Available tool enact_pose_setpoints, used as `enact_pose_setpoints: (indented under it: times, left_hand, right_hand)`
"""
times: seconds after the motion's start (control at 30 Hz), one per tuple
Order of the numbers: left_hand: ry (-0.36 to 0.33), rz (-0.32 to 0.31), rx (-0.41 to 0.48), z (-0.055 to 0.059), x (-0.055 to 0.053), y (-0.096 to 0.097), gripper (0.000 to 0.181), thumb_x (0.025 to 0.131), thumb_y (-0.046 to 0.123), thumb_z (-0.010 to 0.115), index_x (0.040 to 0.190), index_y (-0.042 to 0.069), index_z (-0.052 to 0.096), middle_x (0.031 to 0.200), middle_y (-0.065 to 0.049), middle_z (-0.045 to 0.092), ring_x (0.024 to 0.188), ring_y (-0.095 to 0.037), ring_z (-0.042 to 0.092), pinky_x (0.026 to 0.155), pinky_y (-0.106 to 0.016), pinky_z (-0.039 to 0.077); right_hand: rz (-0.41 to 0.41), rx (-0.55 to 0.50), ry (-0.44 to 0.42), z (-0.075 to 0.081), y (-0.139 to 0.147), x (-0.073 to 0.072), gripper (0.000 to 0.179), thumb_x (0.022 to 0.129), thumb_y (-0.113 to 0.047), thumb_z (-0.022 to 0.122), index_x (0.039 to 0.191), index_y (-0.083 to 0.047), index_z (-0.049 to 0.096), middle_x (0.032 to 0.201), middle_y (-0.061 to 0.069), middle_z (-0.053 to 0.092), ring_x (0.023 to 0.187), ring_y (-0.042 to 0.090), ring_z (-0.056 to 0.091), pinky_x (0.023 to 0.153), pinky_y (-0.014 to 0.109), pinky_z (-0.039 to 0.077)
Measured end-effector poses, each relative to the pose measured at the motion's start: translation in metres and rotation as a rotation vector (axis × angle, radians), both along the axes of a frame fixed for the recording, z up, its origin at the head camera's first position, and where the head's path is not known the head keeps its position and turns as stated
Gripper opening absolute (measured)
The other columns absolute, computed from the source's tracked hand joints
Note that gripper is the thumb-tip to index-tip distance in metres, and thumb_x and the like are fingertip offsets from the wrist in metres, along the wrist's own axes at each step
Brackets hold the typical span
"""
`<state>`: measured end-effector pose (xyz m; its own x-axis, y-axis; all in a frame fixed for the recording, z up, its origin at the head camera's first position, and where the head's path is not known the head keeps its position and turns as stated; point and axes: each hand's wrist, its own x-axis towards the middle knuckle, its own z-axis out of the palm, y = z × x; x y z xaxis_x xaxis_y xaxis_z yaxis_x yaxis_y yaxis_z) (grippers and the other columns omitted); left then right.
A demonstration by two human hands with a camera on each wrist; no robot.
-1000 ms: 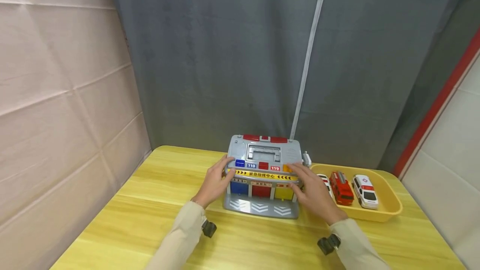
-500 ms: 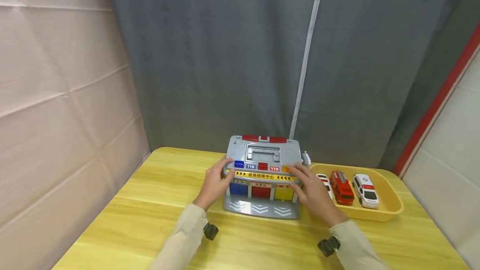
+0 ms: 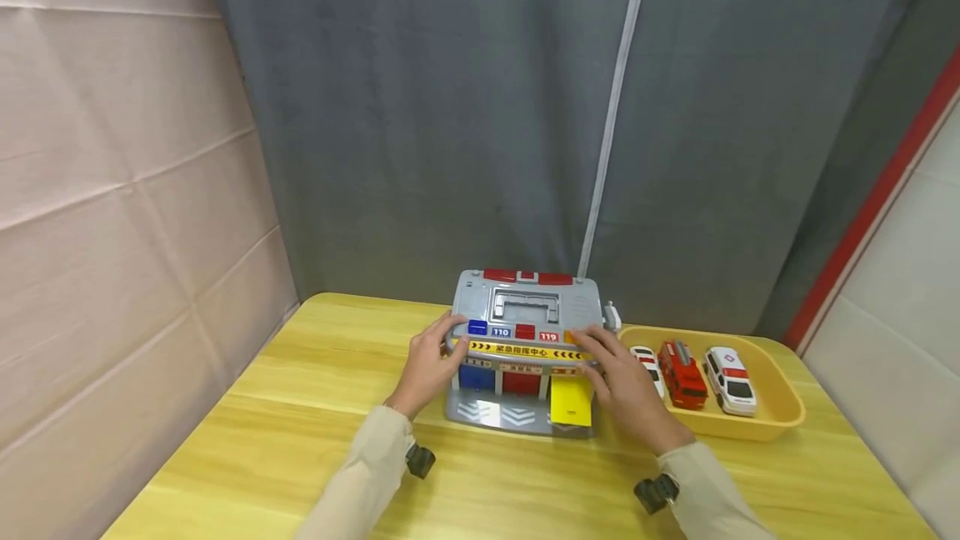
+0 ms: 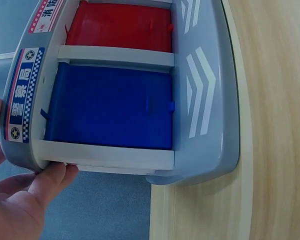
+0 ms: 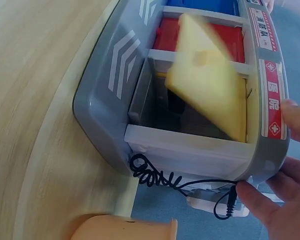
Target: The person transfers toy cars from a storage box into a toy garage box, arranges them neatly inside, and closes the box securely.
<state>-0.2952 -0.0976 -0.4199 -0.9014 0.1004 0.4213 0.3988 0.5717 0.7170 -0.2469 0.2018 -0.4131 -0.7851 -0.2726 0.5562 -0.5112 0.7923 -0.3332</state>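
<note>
A grey toy garage [image 3: 525, 350] with a carry handle on its roof stands at the middle of the table. My left hand [image 3: 427, 367] grips its left front roof corner, thumb in front and fingers on top. On the right corner, my right hand [image 3: 630, 390] holds the roof edge, its index finger at the orange button [image 3: 570, 337]. Below that button the yellow door [image 3: 572, 402] stands swung out and up; behind it a dark bay shows in the right wrist view. The blue door [image 4: 110, 107] and red door [image 4: 121, 26] are closed.
A yellow tray [image 3: 783, 407] to the right holds a red fire truck [image 3: 682, 375], a white ambulance [image 3: 731, 382] and another white toy car [image 3: 648, 367]. A coiled black cord [image 5: 155, 175] hangs at the garage's right side. A grey curtain [image 3: 450, 123] hangs behind the table.
The yellow door, closed in the earlier frames, has swung outward and up. Both hands keep their places on the garage.
</note>
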Motion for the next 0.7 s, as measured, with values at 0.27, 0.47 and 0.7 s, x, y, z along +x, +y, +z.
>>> enact_pose_setpoints:
  times: [0.27, 0.47, 0.7]
  left_hand:
    - [-0.006, 0.011, 0.006, 0.0015, 0.0010, 0.0011, 0.032, 0.096, 0.024, 0.063, 0.125, 0.013, 0.066, 0.151, -0.025, 0.048, 0.133, -0.041, 0.056, 0.095, -0.048, 0.062]
    - [-0.004, 0.010, 0.023, 0.0013, 0.0018, 0.0017, 0.032, 0.096, 0.023, 0.062, 0.125, 0.012, 0.066, 0.152, -0.025, 0.048, 0.134, -0.041, 0.055, 0.097, -0.049, 0.061]
    - [-0.011, 0.005, 0.035, 0.0004, 0.0011, 0.0017, 0.032, 0.096, 0.023, 0.062, 0.126, 0.013, 0.066, 0.152, -0.025, 0.047, 0.133, -0.042, 0.056, 0.097, -0.049, 0.061]
  right_hand:
    - [0.000, -0.011, -0.014, 0.0005, -0.0005, 0.0011, 0.048, 0.096, -0.014, 0.067, 0.143, -0.011, 0.055, 0.143, 0.014, 0.055, 0.123, 0.035, 0.058, 0.101, 0.057, 0.056]
    - [0.005, -0.009, -0.010, 0.0000, 0.0001, 0.0009, 0.048, 0.096, -0.014, 0.067, 0.143, -0.011, 0.056, 0.142, 0.014, 0.055, 0.122, 0.034, 0.059, 0.100, 0.056, 0.056]
    - [-0.004, 0.013, -0.051, 0.0064, 0.0001, 0.0028, 0.049, 0.096, -0.015, 0.067, 0.143, -0.012, 0.055, 0.144, 0.017, 0.054, 0.127, 0.038, 0.057, 0.104, 0.059, 0.053]
